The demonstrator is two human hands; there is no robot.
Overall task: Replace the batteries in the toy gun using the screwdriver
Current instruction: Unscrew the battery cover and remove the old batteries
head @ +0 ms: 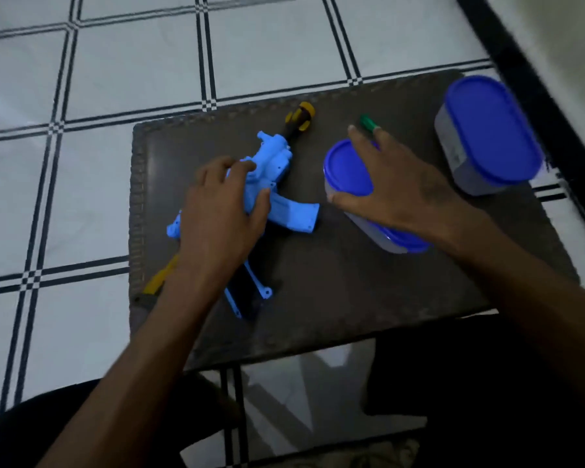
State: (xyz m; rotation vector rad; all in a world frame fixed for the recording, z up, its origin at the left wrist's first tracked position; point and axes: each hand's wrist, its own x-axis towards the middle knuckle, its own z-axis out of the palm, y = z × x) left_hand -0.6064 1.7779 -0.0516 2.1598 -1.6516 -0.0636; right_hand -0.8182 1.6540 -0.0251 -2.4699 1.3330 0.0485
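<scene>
On the dark surface (368, 298) our left hand (217, 211) pinned the blue toy gun (274, 163), grip closed on it, while our right hand (395, 187) hovered open (green screwdriver (367, 123) just beyond); fetching it seemed next.

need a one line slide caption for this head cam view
Left hand on the blue toy gun, right hand reaching over a blue-lidded container on a small dark table.

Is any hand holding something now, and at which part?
The left hand grips the light blue plastic toy gun around its middle body. The right hand hovers over the blue-lidded container; no hold is visible.
</scene>
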